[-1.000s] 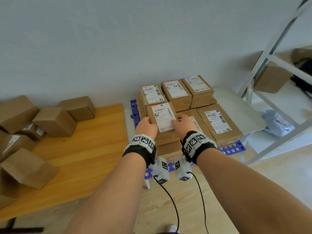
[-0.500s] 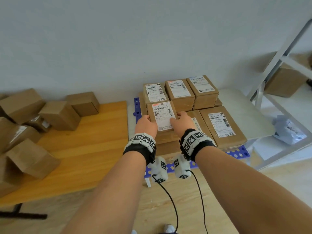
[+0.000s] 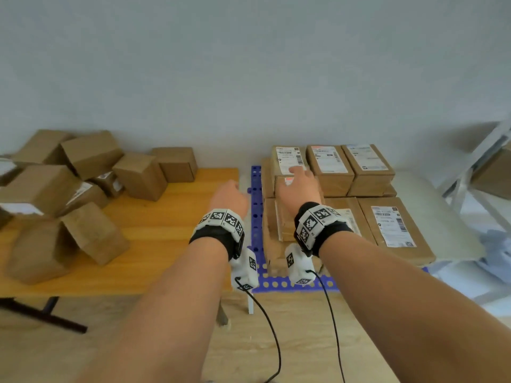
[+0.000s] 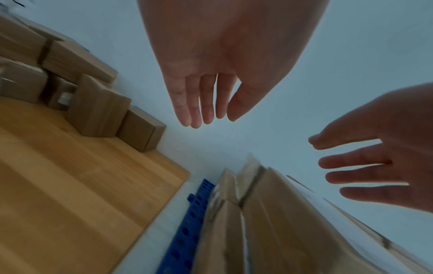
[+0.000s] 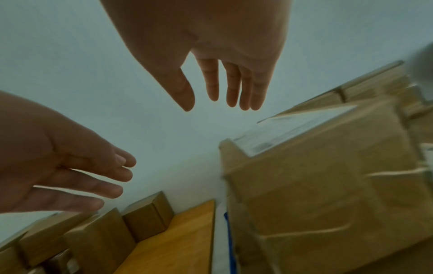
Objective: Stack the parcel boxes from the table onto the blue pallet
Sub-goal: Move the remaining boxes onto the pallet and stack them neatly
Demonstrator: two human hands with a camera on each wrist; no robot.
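Observation:
Several labelled brown parcel boxes (image 3: 329, 164) are stacked in two layers on the blue pallet (image 3: 255, 217). My right hand (image 3: 298, 175) hovers over the front-left upper box (image 3: 283, 217), fingers straight, holding nothing. My left hand (image 3: 231, 189) floats over the gap between pallet and wooden table (image 3: 154, 233), also empty. The left wrist view shows the left hand (image 4: 206, 111) with straight fingers above the pallet (image 4: 187, 231) edge. The right wrist view shows the right hand (image 5: 222, 100) relaxed above the stack (image 5: 328, 185). A pile of loose boxes (image 3: 83, 189) lies on the table's left.
A wall stands directly behind the table and pallet. A white metal rack (image 3: 470, 167) with a box (image 3: 495, 172) stands at the right, and a plastic bag (image 3: 497, 252) lies below it. Black cables (image 3: 271, 327) hang from both wrists.
Both hands have let go of the labelled box on the pallet and lifted off it. The left hand has moved left toward the table; the view has turned left.

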